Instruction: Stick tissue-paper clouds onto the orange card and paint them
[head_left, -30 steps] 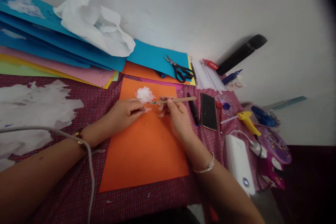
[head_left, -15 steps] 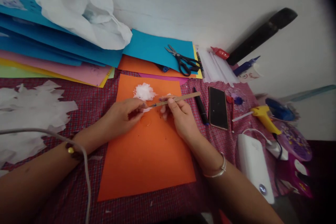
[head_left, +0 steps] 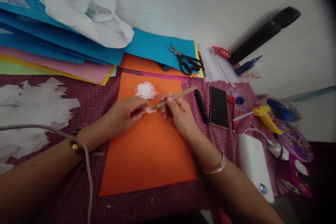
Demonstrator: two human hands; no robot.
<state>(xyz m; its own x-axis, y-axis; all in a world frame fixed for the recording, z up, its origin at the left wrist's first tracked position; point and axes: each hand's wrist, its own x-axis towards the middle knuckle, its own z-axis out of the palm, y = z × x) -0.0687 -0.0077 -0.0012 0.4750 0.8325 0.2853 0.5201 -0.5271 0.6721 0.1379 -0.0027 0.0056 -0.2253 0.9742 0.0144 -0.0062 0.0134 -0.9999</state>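
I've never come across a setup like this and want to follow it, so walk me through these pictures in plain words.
There is no machine here, only a person's two bare hands. Every picture comes from one camera worn on that person's head, looking forward and down, so you see roughly what they see.

The left hand pinches a small white paper scrap. The right hand holds a flat wooden stick, its stained tip at the scrap.

Below them, an orange sheet lies on a plaid cloth, with a ruffled white paper cluster near its far edge. To the sheet's right are a black marker, a smartphone and a yellow glue gun.
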